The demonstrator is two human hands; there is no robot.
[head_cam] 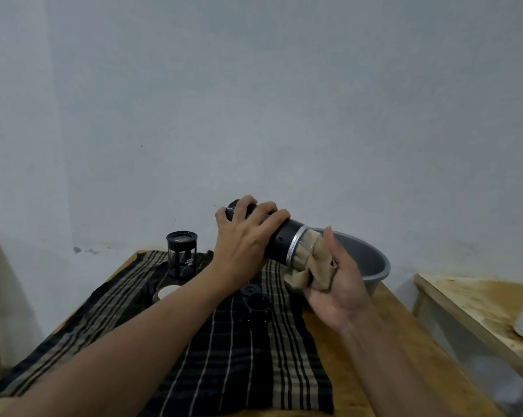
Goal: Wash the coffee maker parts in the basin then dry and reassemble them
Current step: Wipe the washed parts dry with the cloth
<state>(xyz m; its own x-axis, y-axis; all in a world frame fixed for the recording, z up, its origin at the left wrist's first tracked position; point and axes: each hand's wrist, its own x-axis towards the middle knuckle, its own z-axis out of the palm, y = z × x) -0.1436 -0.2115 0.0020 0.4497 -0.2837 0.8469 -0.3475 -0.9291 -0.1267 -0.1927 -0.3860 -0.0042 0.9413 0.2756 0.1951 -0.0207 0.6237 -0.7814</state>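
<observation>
A wooden tabletop (410,356) stood against a bare pale wall (284,100), with a dark striped cloth (224,371) spread over it and a grey basin (371,260) at its far right. Above the cloth, the left hand (242,245) held the coffee maker's black body (287,242) tilted, fingers curled round it. The right hand (341,284) gripped a tan rag (311,266) pushed into the body's glass end. A black glass holder (181,254) stood on the cloth.
</observation>
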